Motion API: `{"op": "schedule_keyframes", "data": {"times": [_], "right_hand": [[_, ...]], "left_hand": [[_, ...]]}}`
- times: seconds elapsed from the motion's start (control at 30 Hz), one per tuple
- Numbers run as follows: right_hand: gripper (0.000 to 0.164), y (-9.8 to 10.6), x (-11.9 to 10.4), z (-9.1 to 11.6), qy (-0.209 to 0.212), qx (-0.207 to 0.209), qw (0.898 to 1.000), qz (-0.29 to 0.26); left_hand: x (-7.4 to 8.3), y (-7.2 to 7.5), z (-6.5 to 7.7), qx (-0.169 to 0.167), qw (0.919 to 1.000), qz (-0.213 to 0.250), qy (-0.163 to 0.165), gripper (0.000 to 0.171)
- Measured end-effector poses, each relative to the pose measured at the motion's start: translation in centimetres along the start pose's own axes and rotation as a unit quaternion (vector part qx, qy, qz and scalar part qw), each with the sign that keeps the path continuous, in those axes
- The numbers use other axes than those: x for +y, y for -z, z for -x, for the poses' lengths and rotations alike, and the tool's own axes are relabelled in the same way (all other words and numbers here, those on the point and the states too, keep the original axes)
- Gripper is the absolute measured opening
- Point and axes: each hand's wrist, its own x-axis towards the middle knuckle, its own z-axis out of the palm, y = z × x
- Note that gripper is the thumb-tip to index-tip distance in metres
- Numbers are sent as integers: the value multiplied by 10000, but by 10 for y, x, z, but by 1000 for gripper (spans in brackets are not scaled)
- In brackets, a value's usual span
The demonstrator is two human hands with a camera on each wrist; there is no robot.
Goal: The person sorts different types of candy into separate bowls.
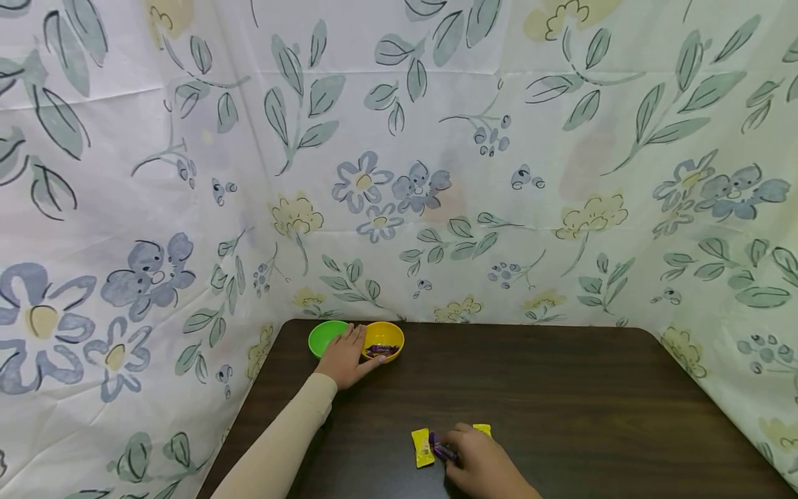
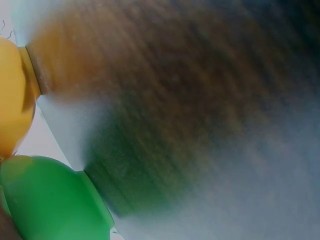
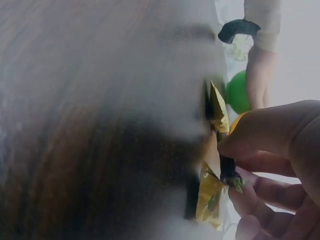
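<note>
While the lines below run from the left of the head view to the right, each label names one thing in the scene.

Green bowl [image 1: 324,337]: stands at the far left corner of the table, touching the yellow bowl; nothing shows inside it.

Left hand [image 1: 346,358]: rests with relaxed, spread fingers against the near side of both bowls, clamped on nothing.

Yellow bowl [image 1: 384,339]: just right of the green one; purple-wrapped candies [image 1: 382,350] already lie in it.

Yellow candy [image 1: 422,448]: flat on the table near the front edge, just left of the right hand.

Purple candy [image 1: 442,450]: at the right hand's fingertips, well apart from the bowls; the right wrist view shows thumb and fingers pinching a dark wrapper.

Right hand [image 1: 480,463]: fingers curled together on the purple candy.

Second yellow candy [image 1: 482,429]: half hidden behind the right hand.

Progress: judged from how things lie, some purple pieces are sorted into the yellow bowl, the green bowl has taken none, and three pieces remain loose.

Table [image 1: 561,402]: dark wood grain, rounded corners.

Room: a floral cloth backdrop [image 1: 436,152] with leaves and blue and yellow flowers closes in on three sides.
</note>
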Motion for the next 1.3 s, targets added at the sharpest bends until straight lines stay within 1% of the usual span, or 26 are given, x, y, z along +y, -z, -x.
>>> {"op": "schedule_keyframes", "data": {"times": [0.2, 0.4, 0.57, 0.8, 0.93, 1.03, 1.17, 1.3], "right_hand": [[24, 1, -3, 5, 121, 352, 9991, 193], [24, 2, -4, 10, 371, 825, 9953, 343], [23, 2, -1, 9, 428, 992, 9935, 363], [25, 4, 0, 5, 340, 1176, 9914, 457], [25, 9, -1, 1, 209, 1285, 9910, 315], [23, 12, -2, -5, 71, 1273, 9917, 186], [21, 15, -1, -16, -91, 1288, 9916, 55], [19, 18, -1, -28, -72, 1334, 9910, -115]], "left_hand": [[0, 0, 0, 12, 10000, 27, 22, 105], [1, 2, -2, 43, 10000, -6, 82, 105], [0, 2, -1, 4, 10000, -1, 71, 104], [1, 2, 1, -18, 10000, 31, 71, 105], [2, 2, 1, 3, 10000, 42, 62, 105], [2, 2, 0, 2, 10000, 29, 73, 105], [2, 3, 0, -79, 9999, 30, 90, 104], [3, 4, 0, -110, 9999, 12, 75, 104]]}}
